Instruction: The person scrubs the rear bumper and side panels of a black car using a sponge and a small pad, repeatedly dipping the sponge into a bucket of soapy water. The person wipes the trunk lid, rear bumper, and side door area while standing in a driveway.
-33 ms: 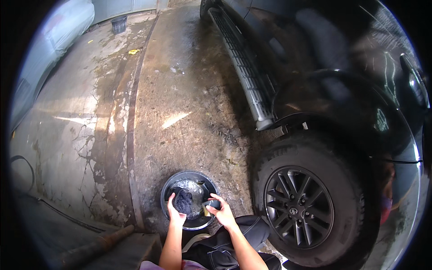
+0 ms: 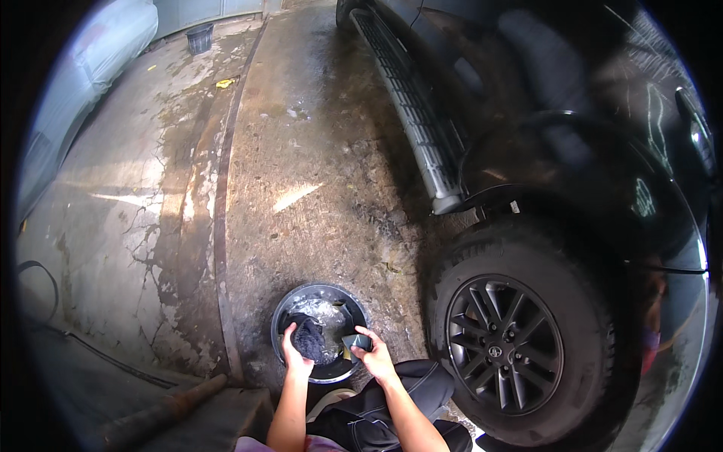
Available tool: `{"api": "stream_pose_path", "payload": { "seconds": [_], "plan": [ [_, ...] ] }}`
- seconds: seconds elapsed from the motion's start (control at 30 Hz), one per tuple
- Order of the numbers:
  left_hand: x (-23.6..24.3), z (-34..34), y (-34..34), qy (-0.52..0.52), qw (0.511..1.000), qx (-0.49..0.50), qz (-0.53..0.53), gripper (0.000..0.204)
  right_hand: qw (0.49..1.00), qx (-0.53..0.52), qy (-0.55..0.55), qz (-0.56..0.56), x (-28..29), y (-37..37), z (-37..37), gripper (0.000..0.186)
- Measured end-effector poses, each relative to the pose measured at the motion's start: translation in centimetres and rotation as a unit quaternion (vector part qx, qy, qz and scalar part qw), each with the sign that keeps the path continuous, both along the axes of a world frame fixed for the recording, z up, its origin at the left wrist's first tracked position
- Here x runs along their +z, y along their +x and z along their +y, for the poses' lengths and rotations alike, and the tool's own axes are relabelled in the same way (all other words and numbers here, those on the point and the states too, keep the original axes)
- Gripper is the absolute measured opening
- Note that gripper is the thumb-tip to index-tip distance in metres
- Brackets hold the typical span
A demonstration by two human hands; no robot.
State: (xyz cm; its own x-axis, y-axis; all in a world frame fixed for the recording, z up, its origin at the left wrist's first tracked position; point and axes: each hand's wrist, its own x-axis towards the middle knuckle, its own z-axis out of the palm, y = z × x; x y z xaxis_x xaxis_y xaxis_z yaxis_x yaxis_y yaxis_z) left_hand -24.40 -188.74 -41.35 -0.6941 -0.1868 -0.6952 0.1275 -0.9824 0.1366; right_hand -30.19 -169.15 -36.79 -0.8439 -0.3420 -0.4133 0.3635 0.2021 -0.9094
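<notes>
A round black basin [image 2: 277, 307] with sudsy water in it sits on the ground in front of me. Over its left side, my left hand [image 2: 294, 354] is closed around a bunched, shaggy dark cloth [image 2: 309, 340]. My right hand [image 2: 374, 357], at the basin's right rim, pinches a small sponge [image 2: 357, 343] between thumb and fingers. One face of the sponge looks dark grey, with a yellowish part beneath. The two held things are apart, both above the water.
To my right stands a dark vehicle, its wheel [image 2: 503, 345] close by my knee and its side step [image 2: 410, 105] running away ahead. A black bucket [image 2: 199, 40] and a yellow scrap [image 2: 225, 83] lie farther off. A covered vehicle [image 2: 83, 83] is at far left; a pipe [image 2: 169, 403] lies near left.
The sponge in my right hand has tilted, showing more of its grey face. The view has shifted very slightly; both hands stay over the basin.
</notes>
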Motion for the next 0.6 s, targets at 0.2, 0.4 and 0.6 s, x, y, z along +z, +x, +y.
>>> {"api": "stream_pose_path", "payload": {
  "seconds": [0.2, 0.4, 0.6],
  "plan": [
    [3.5, 7.4, -3.1, -0.022, 0.995, -0.070, 0.066, 0.034, 0.990, -0.027, 0.118, 0.066, -8.0, -0.5, 1.6, 0.055],
    [9.2, 9.1, -7.0, -0.370, 0.905, -0.209, -0.028, 0.068, 0.973, -0.162, 0.096, 0.132, 0.3, -3.1, -0.3, 0.026],
    [20.9, 12.4, -14.2, -0.200, 0.913, -0.306, 0.184, 0.039, 0.905, -0.298, 0.163, 0.256, 13.3, -5.1, 8.5, 0.040]
  ]
}}
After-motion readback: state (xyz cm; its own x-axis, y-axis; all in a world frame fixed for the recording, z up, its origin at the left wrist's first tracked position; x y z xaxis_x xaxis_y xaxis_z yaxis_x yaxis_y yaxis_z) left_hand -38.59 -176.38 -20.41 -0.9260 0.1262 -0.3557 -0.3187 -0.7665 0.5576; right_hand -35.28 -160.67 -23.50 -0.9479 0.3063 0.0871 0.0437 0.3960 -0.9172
